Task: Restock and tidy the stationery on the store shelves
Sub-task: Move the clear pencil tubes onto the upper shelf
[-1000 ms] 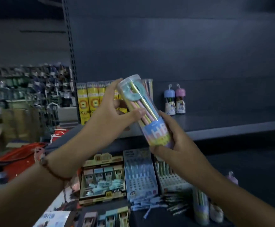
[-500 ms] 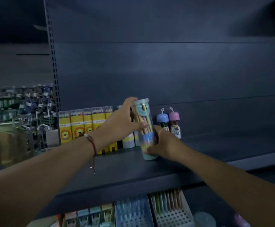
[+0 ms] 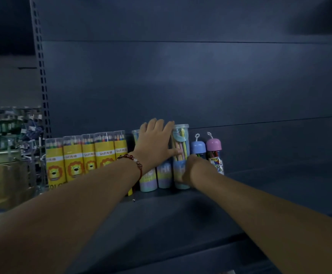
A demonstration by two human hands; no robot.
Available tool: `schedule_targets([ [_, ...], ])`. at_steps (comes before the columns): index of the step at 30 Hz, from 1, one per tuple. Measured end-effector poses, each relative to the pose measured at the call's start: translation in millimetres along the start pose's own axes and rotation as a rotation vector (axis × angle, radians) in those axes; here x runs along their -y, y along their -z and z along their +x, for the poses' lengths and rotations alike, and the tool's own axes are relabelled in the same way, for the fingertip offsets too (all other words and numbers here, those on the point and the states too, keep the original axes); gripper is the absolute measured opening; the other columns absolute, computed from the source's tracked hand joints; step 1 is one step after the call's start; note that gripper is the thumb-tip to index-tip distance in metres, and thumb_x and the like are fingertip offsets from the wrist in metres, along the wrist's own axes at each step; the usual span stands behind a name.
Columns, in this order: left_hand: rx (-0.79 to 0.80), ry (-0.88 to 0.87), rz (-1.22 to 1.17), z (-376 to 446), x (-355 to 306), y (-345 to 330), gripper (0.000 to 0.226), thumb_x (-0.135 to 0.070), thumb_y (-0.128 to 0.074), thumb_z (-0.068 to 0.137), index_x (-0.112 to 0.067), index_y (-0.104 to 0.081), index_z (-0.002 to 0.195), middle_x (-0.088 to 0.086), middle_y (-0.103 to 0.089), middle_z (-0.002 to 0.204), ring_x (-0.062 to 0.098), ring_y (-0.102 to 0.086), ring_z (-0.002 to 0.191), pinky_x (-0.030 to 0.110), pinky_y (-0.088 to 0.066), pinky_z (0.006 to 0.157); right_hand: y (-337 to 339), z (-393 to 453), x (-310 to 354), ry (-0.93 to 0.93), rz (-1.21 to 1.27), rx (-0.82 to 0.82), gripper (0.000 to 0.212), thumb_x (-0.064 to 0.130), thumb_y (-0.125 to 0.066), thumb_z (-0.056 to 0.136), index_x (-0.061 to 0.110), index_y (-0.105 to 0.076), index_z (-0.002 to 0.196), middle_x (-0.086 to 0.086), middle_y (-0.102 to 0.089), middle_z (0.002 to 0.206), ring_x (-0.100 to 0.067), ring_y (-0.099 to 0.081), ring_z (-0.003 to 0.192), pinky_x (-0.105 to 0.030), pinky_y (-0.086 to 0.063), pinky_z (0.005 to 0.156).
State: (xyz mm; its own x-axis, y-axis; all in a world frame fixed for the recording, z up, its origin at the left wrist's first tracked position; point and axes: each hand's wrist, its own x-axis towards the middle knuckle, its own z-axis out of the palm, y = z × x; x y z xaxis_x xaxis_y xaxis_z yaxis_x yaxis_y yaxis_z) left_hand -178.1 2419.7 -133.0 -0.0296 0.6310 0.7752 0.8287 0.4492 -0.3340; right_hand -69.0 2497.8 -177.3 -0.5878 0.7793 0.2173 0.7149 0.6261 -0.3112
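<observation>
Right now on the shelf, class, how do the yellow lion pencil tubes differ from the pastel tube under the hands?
The yellow lion tubes carry yellow labels with a lion face; the pastel tube has a striped pastel band. No hand touches the lion tubes, while the left hand and right hand touch the pastel tube. Both stand upright on the shelf with clear tops showing pencils.

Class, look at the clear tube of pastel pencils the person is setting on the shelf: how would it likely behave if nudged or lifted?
The pencil tube is tall and narrow, so a sideways nudge probably tips it. Its round wall suggests it would roll if toppled. The clear plastic looks smooth, perhaps slippery; both the left hand and right hand steady it.
</observation>
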Motion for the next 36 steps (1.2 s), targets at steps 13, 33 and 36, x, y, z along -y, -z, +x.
schedule_targets([
  [13, 0.050, 0.075, 0.026, 16.7, -9.9, -17.2, 0.084, -0.065, -0.060, 0.078, -0.015, -0.034, 0.140, 0.010, -0.047, 0.137, 0.033, -0.038, 0.130, 0.054, -0.018, 0.114, -3.0, 5.6, 4.1, 0.129, -0.207, 0.030, 0.036, 0.020, -0.043, 0.102, 0.008, -0.052, 0.134, -0.013, -0.053, 0.138, -0.032, -0.051, 0.127, -0.041, -0.045, 0.097],
  [33, 0.168, -0.010, -0.047, -64.9, -20.9, 58.7, 0.071, -0.059, -0.043, 0.092, -0.017, -0.030, 0.148, 0.008, -0.035, 0.150, 0.027, -0.031, 0.138, 0.044, -0.026, 0.111, 17.6, -90.4, -22.4, 0.473, -0.237, -0.134, 0.069, 0.060, -0.046, 0.092, 0.025, -0.029, 0.150, -0.007, -0.037, 0.149, -0.034, -0.034, 0.135, -0.047, -0.037, 0.106],
  [36, 0.276, 0.027, -0.177, -94.8, -28.8, 88.4, 0.069, -0.056, -0.042, 0.093, -0.020, -0.028, 0.150, 0.004, -0.034, 0.152, 0.023, -0.032, 0.139, 0.040, -0.029, 0.111, 20.6, -128.3, -28.7, 0.518, -0.194, -0.147, 0.069, 0.061, -0.043, 0.093, 0.024, -0.028, 0.149, -0.005, -0.035, 0.150, -0.032, -0.028, 0.139, -0.046, -0.026, 0.114],
])
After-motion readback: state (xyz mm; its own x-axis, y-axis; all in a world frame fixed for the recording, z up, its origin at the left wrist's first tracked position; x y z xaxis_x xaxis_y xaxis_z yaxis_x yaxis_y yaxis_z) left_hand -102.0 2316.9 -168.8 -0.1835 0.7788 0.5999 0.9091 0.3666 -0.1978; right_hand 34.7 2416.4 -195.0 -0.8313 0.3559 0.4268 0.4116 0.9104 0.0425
